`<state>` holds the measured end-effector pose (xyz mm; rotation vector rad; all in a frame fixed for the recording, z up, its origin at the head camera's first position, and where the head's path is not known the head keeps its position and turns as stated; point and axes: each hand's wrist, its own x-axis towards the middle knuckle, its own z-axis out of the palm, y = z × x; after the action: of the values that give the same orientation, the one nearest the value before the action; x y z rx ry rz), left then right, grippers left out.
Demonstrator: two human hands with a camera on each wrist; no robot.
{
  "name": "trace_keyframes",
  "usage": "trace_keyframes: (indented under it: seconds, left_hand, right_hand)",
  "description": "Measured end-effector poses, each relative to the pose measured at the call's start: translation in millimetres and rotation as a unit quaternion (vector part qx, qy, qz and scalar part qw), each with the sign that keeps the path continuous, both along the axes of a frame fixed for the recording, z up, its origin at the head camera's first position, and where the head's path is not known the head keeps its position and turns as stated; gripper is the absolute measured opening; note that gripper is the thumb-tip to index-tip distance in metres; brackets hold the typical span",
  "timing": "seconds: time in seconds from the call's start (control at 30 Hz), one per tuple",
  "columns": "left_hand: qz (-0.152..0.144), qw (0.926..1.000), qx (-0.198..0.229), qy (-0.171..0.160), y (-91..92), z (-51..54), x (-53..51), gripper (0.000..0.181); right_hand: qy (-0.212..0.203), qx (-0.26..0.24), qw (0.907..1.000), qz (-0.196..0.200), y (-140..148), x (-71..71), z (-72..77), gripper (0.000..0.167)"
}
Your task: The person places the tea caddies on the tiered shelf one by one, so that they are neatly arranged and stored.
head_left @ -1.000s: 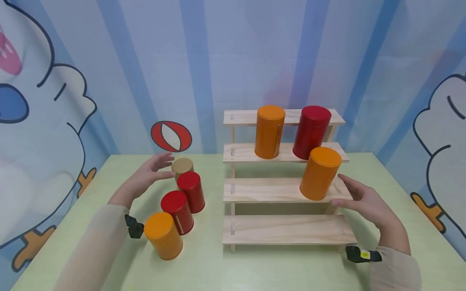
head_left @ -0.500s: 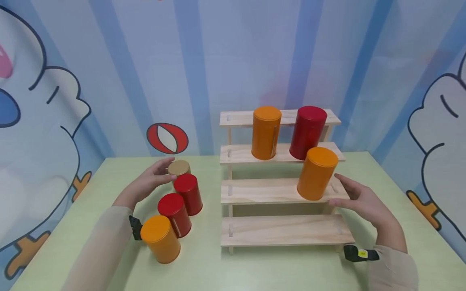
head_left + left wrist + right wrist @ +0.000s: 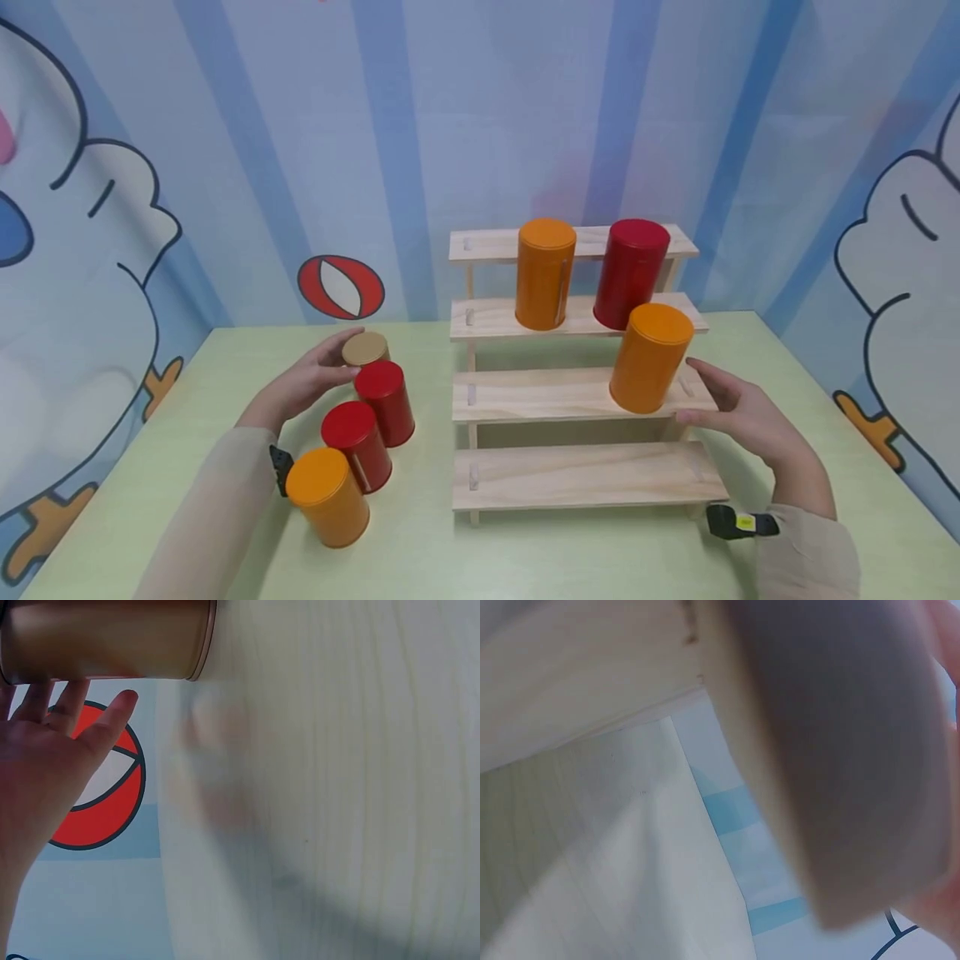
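Note:
At the back left of the table, my left hand (image 3: 303,387) is beside a gold tin can (image 3: 365,348), its fingers reaching toward the can's far side. In the left wrist view the fingers lie close to the gold can's wall, while the thumb stands apart from it. My right hand (image 3: 753,421) holds the right end of a tiered wooden shelf stand (image 3: 536,396), thumb at the front corner and fingers at the rear. A blurred board (image 3: 840,765) fills much of the right wrist view and covers most of that hand.
Two red cans (image 3: 384,404) and an orange can (image 3: 330,497) stand in a slanting row before the gold one. On the stand, an orange can (image 3: 545,275) and a red can (image 3: 632,275) share one tier; another orange can (image 3: 651,358) sits lower right, near my right hand.
My left hand has moved in closer to the gold can, and its fingers now pass behind it. My right hand stays at the stand's end. The head view has shifted slightly.

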<state>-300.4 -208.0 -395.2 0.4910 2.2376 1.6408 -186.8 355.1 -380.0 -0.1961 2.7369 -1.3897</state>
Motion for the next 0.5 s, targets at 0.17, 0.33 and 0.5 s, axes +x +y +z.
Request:
trace_keyframes:
  seconds: [0.17, 0.33, 0.5]
  left_hand:
    - [-0.006, 0.9999, 0.012, 0.006, -0.6, -3.5, -1.4, 0.068]
    - [0.003, 0.9999, 0.008, 0.007, -2.1, -6.4, -2.4, 0.069]
    - [0.018, 0.9998, 0.005, 0.006, -2.0, -7.4, -3.3, 0.071]
  right_hand:
    - [0.001, 0.001, 1.0, 0.0, -0.2, 0.0, -1.1, 0.089]
    - [-0.001, 0.001, 1.0, -0.002, -0.4, 0.0, -1.0, 0.089]
    - [0.001, -0.001, 1.0, -0.001, -0.3, 0.4, -0.2, 0.089]
